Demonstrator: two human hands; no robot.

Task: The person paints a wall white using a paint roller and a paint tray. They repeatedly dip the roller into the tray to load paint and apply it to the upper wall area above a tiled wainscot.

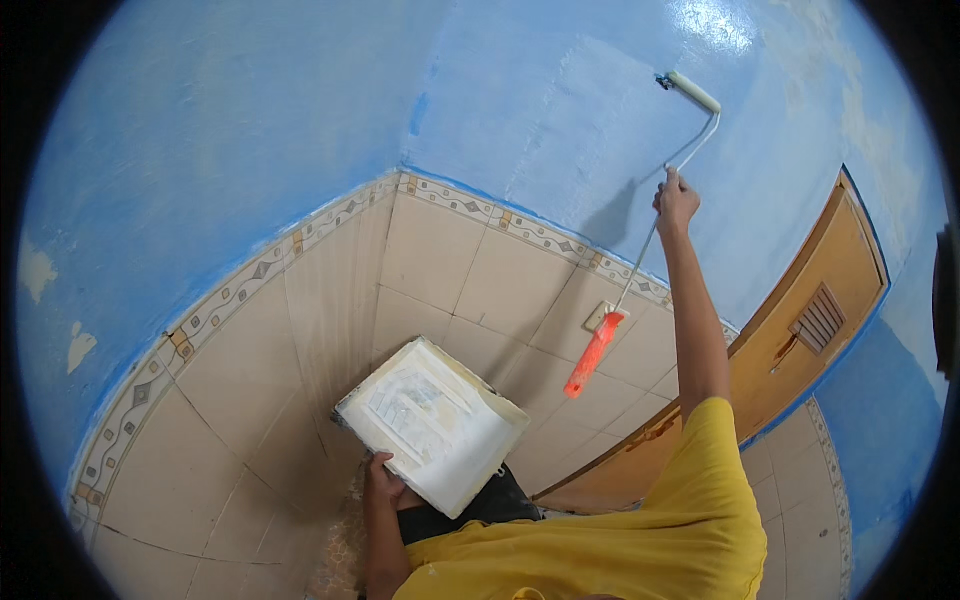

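My right hand [677,203] is raised and closed around the metal rod of a paint roller [696,93]. The pale roller sleeve lies against, or very close to, the blue wall [590,120]. Below my fist hangs the roller's orange-red handle [593,357], tilted down and left. Low in front of me, my left hand [384,484] grips the near left edge of a paint tray [425,420]. White paint coats the tray, with ridges and a greyish patch in its middle; part of my left hand's fingers is hidden beneath it.
Beige wall tiles [430,240] with a patterned border run below the blue paint and meet in a corner. A wall socket [605,317] sits behind the roller handle. To the right stands a wooden door [820,300] with a vent. Bare pale patches mark the left wall.
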